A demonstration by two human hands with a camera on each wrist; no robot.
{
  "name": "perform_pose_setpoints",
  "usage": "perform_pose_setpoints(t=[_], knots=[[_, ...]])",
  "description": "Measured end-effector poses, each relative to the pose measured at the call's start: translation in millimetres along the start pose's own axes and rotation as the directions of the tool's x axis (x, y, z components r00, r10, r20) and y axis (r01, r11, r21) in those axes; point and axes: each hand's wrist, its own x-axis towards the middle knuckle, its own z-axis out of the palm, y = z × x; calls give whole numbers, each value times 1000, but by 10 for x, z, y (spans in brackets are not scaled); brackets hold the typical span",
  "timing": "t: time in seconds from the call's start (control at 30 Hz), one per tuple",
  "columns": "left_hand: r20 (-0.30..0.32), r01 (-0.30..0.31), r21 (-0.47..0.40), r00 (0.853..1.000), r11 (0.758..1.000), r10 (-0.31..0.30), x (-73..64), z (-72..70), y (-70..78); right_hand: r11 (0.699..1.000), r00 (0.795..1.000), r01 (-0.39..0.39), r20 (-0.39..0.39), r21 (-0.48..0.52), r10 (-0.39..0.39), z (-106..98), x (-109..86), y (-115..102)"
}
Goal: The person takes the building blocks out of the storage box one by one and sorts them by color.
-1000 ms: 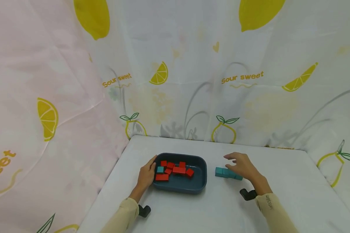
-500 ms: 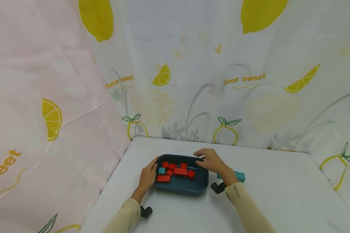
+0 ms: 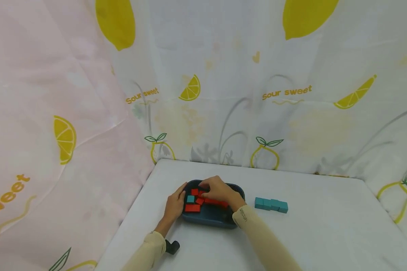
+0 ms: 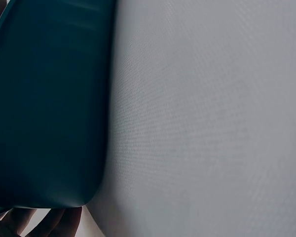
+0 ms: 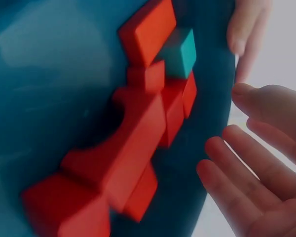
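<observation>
A dark blue plastic tray (image 3: 210, 219) stands on the table with several red blocks (image 3: 192, 208) and one teal cube (image 3: 190, 198) in it. One red block is arched (image 5: 135, 131), seen in the right wrist view. My left hand (image 3: 174, 205) holds the tray by its left end, thumb at the rim and fingers along the outer wall. Over the tray is my right hand (image 3: 218, 190), hiding some red blocks in the head view. Its fingers (image 5: 237, 170) are spread and bare in the right wrist view, beside the blocks.
Right of the tray, several teal blocks (image 3: 271, 204) lie in a row on the white table (image 3: 325, 226). A lemon-printed curtain (image 3: 237, 94) hangs behind the table and along its left side.
My right hand has moved left from above the teal row, across the tray's right rim, to over the red blocks. The left hand stays at the tray's left end.
</observation>
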Motion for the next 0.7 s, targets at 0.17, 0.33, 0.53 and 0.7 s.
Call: perform_pose_setpoints(t=[0.17, 0.33, 0.53, 0.7], knots=[[-14, -4, 18, 1000, 1000, 4, -12, -5, 9, 1000, 999, -12, 43, -11, 13, 148, 187, -93], [1, -20, 24, 1000, 1000, 20, -7, -7, 40, 997, 998, -35, 57, -64, 39, 259, 291, -112], [2, -6, 12, 1000, 1000, 6, -20, -16, 58, 995, 995, -17, 99, -99, 27, 295, 362, -146], [-4, -3, 19, 1000, 1000, 3, -19, -16, 41, 993, 990, 18, 141, -114, -2, 297, 425, -172]])
